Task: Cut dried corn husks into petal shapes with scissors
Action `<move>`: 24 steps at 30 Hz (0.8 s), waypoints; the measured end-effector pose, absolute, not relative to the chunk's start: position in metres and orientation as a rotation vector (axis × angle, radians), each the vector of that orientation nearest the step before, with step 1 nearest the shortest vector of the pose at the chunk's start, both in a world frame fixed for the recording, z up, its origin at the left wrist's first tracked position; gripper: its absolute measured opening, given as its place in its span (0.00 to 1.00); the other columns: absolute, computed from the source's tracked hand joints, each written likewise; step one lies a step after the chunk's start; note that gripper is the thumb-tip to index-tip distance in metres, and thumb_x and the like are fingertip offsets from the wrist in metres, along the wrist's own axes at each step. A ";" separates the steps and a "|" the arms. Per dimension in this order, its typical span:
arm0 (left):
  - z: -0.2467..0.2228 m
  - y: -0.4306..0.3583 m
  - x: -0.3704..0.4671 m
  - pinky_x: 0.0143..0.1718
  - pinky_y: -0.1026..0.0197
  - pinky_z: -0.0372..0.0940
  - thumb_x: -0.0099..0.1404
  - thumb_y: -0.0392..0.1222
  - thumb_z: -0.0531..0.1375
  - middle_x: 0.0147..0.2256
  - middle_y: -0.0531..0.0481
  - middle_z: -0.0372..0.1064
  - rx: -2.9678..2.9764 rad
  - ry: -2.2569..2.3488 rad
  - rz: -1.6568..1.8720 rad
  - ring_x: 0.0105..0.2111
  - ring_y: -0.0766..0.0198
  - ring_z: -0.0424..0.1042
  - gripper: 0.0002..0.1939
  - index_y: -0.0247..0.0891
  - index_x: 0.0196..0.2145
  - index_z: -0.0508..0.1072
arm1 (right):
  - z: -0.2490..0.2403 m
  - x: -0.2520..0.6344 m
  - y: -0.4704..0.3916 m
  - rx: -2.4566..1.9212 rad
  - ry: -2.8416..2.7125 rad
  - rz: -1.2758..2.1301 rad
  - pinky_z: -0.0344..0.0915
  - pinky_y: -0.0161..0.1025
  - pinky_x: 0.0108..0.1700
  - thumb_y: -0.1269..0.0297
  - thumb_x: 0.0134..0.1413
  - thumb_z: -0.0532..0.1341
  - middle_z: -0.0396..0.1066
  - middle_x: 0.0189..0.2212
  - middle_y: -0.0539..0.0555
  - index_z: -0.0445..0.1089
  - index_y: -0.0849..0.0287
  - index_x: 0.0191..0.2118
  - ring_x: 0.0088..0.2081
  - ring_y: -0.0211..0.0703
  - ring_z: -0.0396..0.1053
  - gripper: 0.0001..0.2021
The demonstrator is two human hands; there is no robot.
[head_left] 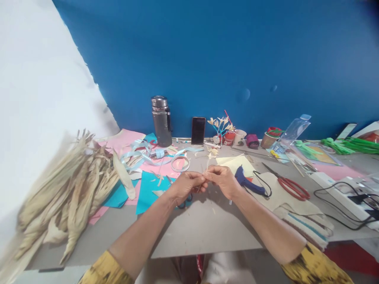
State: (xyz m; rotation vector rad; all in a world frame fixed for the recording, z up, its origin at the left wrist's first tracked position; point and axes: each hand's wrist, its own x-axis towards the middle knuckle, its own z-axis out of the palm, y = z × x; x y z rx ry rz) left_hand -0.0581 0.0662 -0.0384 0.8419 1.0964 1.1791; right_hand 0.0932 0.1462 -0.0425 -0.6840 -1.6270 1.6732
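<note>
Both of my hands meet above the middle of the table, fingertips nearly touching. Thumb and fingers of my right hand pinch a thin pale strip, which looks like corn husk and points upward. My left hand is closed at the same spot, its fingers curled around a thin stem-like piece, mostly hidden. Partly behind the left wrist lie dark-handled scissors on blue paper. Right of my right hand rests a blue glue gun. Beyond the hands are yellow paper sheets and a tape roll.
Dried corn husks pile up at left. Along the blue wall stand a flask, a phone, husk flowers and a tilted plastic bottle. Red-handled scissors, a folded cloth and a corded power strip are at right.
</note>
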 end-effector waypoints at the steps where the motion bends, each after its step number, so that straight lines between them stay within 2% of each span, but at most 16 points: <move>1: -0.039 0.067 -0.058 0.32 0.62 0.64 0.45 0.51 0.73 0.26 0.47 0.73 0.822 1.105 1.178 0.26 0.66 0.70 0.19 0.31 0.26 0.78 | -0.043 0.092 0.145 -0.679 -1.616 1.666 0.52 0.33 0.25 0.58 0.41 0.72 0.66 0.21 0.48 0.71 0.61 0.22 0.24 0.34 0.60 0.13; 4: -0.040 0.067 -0.058 0.34 0.61 0.64 0.41 0.46 0.75 0.24 0.48 0.73 0.770 1.121 1.183 0.27 0.65 0.70 0.17 0.32 0.25 0.79 | -0.044 0.090 0.143 -0.672 -1.572 1.689 0.52 0.33 0.24 0.58 0.39 0.73 0.63 0.19 0.46 0.68 0.60 0.20 0.22 0.32 0.57 0.15; 7: -0.041 0.066 -0.058 0.29 0.63 0.60 0.41 0.45 0.74 0.21 0.50 0.70 0.802 1.125 1.191 0.23 0.67 0.67 0.14 0.33 0.22 0.78 | -0.044 0.091 0.144 -0.662 -1.554 1.760 0.50 0.33 0.23 0.55 0.42 0.72 0.64 0.20 0.47 0.72 0.60 0.24 0.22 0.32 0.56 0.14; 10: -0.040 0.064 -0.058 0.27 0.63 0.58 0.43 0.47 0.73 0.19 0.49 0.70 0.864 1.127 1.151 0.22 0.68 0.65 0.15 0.33 0.24 0.79 | -0.041 0.093 0.149 -0.659 -1.501 1.811 0.48 0.32 0.22 0.53 0.43 0.72 0.67 0.24 0.50 0.76 0.61 0.30 0.23 0.32 0.56 0.16; 13: -0.037 0.062 -0.058 0.30 0.62 0.61 0.47 0.49 0.72 0.22 0.47 0.73 0.888 1.104 1.053 0.25 0.65 0.69 0.18 0.32 0.30 0.80 | -0.040 0.096 0.153 -0.639 -1.446 1.844 0.47 0.32 0.22 0.54 0.42 0.73 0.66 0.24 0.49 0.75 0.61 0.27 0.21 0.30 0.53 0.15; 16: -0.036 0.063 -0.058 0.37 0.59 0.65 0.51 0.51 0.71 0.29 0.44 0.76 0.883 1.016 1.092 0.30 0.62 0.72 0.20 0.32 0.36 0.80 | -0.042 0.096 0.154 -0.601 -1.507 1.834 0.48 0.33 0.23 0.56 0.43 0.73 0.66 0.23 0.49 0.73 0.62 0.24 0.22 0.31 0.57 0.14; 19: -0.036 0.064 -0.058 0.41 0.58 0.66 0.52 0.51 0.70 0.28 0.45 0.76 0.877 0.980 1.178 0.31 0.62 0.73 0.19 0.32 0.33 0.78 | -0.045 0.094 0.151 -0.581 -1.543 1.814 0.50 0.33 0.24 0.58 0.43 0.73 0.68 0.23 0.49 0.71 0.61 0.22 0.24 0.33 0.59 0.14; 24: -0.037 0.064 -0.057 0.37 0.59 0.65 0.51 0.48 0.71 0.23 0.45 0.75 0.886 0.984 1.159 0.27 0.62 0.73 0.17 0.31 0.28 0.75 | -0.045 0.091 0.145 -0.608 -1.468 1.842 0.51 0.33 0.24 0.59 0.38 0.75 0.66 0.21 0.48 0.67 0.61 0.20 0.23 0.33 0.60 0.17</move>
